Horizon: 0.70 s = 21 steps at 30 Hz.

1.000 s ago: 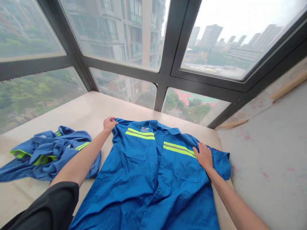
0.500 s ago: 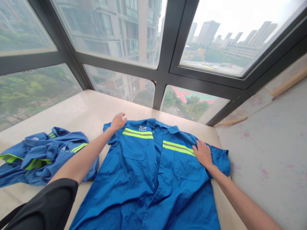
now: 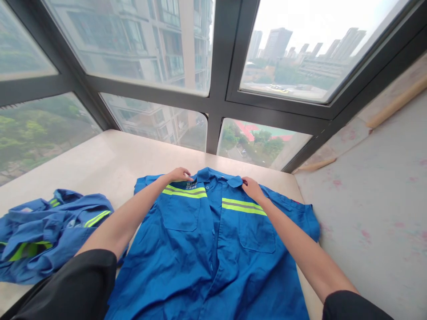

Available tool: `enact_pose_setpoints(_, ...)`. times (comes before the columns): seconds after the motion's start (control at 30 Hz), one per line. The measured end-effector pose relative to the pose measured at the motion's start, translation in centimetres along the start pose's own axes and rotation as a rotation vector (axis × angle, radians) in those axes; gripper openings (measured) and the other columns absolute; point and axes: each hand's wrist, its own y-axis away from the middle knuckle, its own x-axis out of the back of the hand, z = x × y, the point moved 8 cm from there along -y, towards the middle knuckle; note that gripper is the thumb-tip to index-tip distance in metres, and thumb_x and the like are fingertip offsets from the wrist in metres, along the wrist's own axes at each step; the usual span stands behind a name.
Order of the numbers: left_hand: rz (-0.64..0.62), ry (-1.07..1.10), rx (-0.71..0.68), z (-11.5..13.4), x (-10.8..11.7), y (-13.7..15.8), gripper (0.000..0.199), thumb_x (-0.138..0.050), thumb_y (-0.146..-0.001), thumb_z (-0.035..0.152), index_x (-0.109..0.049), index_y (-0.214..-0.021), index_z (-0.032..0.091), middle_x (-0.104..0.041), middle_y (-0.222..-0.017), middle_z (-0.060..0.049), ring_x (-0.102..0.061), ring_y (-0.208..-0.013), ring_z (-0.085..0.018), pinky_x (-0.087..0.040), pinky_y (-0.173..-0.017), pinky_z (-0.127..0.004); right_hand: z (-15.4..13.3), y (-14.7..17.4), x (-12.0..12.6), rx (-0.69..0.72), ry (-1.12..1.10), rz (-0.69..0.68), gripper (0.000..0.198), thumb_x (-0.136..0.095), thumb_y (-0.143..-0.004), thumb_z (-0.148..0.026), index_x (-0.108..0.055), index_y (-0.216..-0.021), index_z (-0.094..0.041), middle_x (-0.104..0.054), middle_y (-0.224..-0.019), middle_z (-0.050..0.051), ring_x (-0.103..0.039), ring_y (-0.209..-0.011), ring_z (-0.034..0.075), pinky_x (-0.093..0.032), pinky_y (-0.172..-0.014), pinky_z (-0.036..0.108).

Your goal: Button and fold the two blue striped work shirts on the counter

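A blue short-sleeved work shirt (image 3: pixel 187 262) lies spread face up, its front unbuttoned and its collar toward the window. Yellow-green and grey reflective bands cross the chest above two pockets. Beside the collar, at the shoulder above the white chest print, is my left hand (image 3: pixel 179 175); its thumb and fingers are apart. My right hand (image 3: pixel 252 189) pinches the collar's tip on the other side. Both forearms reach over the shirt and cover parts of its chest and sleeves.
A second blue garment (image 3: pixel 60 231) with reflective strips lies crumpled at the left on the pale ledge (image 3: pixel 133 153). Grey window frames (image 3: pixel 213 111) rise behind the ledge. A flower-patterned wall (image 3: pixel 373 222) borders the right side.
Both hands have moved inward from the shoulder areas to either side of the collar. My right hand has taken hold of the collar tip. The view has shifted slightly to the right.
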Motion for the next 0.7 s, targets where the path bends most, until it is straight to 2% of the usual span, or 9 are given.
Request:
enact_pose_setpoints(0.1, -0.054, 0.016, -0.002, 0.3, -0.6, 0.1, 0.050, -0.079, -0.061, 0.047, -0.076, -0.102, 0.019, -0.073, -0.085, -0.003, -0.068, -0.081, -0.021, -0.049, -0.070, -0.023, 1.1, -0.9, -0.3, -0.092, -0.007, -0.001, 0.030, -0.056, -0.088, -0.026, -0.065, -0.114, -0.014, -0.073, -0.102, 0.010, -0.069, -0.091, 0.020, -0.051, -0.081, 0.029)
enact_pose_setpoints(0.23, -0.088, 0.047, 0.059, 0.1, -1.4, 0.3, 0.045, -0.058, -0.082, 0.050, -0.072, -0.107, 0.016, -0.074, -0.088, -0.008, -0.067, -0.062, -0.017, -0.051, -0.060, -0.026, 1.7, -1.2, -0.3, -0.127, 0.004, -0.019, 0.029, -0.054, -0.091, -0.040, -0.071, -0.088, -0.017, -0.073, -0.088, 0.008, -0.068, -0.084, 0.021, -0.048, -0.072, 0.028)
enact_pose_setpoints(0.3, -0.109, 0.044, 0.079, 0.0, -1.6, 0.5, 0.043, -0.055, -0.084, 0.046, -0.071, -0.109, 0.014, -0.074, -0.089, -0.009, -0.067, -0.059, -0.017, -0.051, -0.058, -0.026, 1.4, -1.1, -0.4, -0.105, 0.007, -0.028, 0.029, -0.053, -0.091, -0.039, -0.071, -0.081, -0.017, -0.072, -0.081, 0.007, -0.066, -0.080, 0.020, -0.046, -0.070, 0.027)
enact_pose_setpoints(0.43, -0.117, -0.030, 0.015, 0.2, -1.2, 1.0, 0.044, -0.067, -0.072, 0.039, -0.072, -0.112, 0.020, -0.075, -0.095, -0.005, -0.070, -0.075, -0.018, -0.052, -0.068, -0.024, 0.4, -0.9, -0.7, -0.018, -0.001, -0.027, 0.016, -0.060, -0.082, -0.026, -0.072, -0.090, -0.018, -0.068, -0.078, 0.004, -0.061, -0.080, 0.018, -0.042, -0.071, 0.025)
enact_pose_setpoints(0.53, -0.053, -0.143, -0.057, 0.9, -0.7, 1.3, 0.041, -0.072, -0.065, 0.035, -0.075, -0.104, 0.022, -0.074, -0.105, -0.006, -0.068, -0.095, -0.022, -0.050, -0.080, -0.025, 0.0, -0.7, -0.6, 0.029, -0.020, -0.003, 0.014, -0.059, -0.075, -0.020, -0.071, -0.082, -0.019, -0.065, -0.072, 0.001, -0.058, -0.075, 0.018, -0.041, -0.070, 0.024)
enact_pose_setpoints(0.6, -0.007, -0.222, -0.086, 1.5, -0.7, 1.4, 0.030, -0.070, -0.067, 0.033, -0.077, -0.094, 0.024, -0.075, -0.102, -0.005, -0.067, -0.099, -0.024, -0.049, -0.085, -0.027, 0.0, -0.6, -0.2, 0.035, -0.041, 0.037, 0.014, -0.055, -0.075, -0.021, -0.069, -0.076, -0.019, -0.065, -0.070, 0.001, -0.056, -0.069, 0.017, -0.041, -0.067, 0.025)
enact_pose_setpoints(0.7, 0.086, -0.320, -0.095, 2.3, -0.5, 1.6, 0.019, -0.060, -0.076, 0.030, -0.076, -0.085, 0.025, -0.076, -0.097, -0.005, -0.066, -0.101, -0.025, -0.047, -0.090, -0.033, 0.4, -0.7, 1.0, 0.023, -0.073, 0.141, 0.024, -0.047, -0.078, -0.024, -0.069, -0.085, -0.018, -0.068, -0.078, 0.003, -0.057, -0.069, 0.018, -0.042, -0.068, 0.027)
